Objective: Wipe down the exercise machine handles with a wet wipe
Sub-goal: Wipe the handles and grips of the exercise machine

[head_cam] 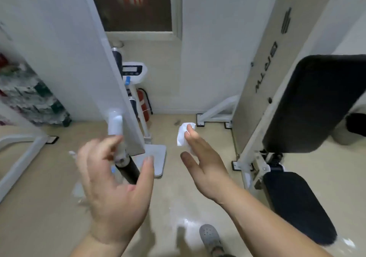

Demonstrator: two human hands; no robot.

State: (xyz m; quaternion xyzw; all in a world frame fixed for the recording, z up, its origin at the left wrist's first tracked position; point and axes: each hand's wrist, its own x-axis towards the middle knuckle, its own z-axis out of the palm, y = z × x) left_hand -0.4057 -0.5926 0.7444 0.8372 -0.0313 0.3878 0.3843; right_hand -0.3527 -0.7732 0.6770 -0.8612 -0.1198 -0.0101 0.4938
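Observation:
A black foam handle (128, 170) sticks out toward me from a white metal arm (115, 126) of the exercise machine. My left hand (112, 185) is cupped loosely around the handle with its fingers spread, not closed on it. To the right, my right hand (202, 161) is stretched forward, and a crumpled white wet wipe (182, 134) is held at its fingertips. The wipe hangs over the floor, apart from the handle.
A black padded seat (295, 205) and backrest (316, 102) stand at the right, beside a beige weight-stack cover (263, 74). A white scale on a post (156, 157) stands behind the handle. A red fire extinguisher (143, 102) leans at the wall. My grey shoe (210, 237) is below.

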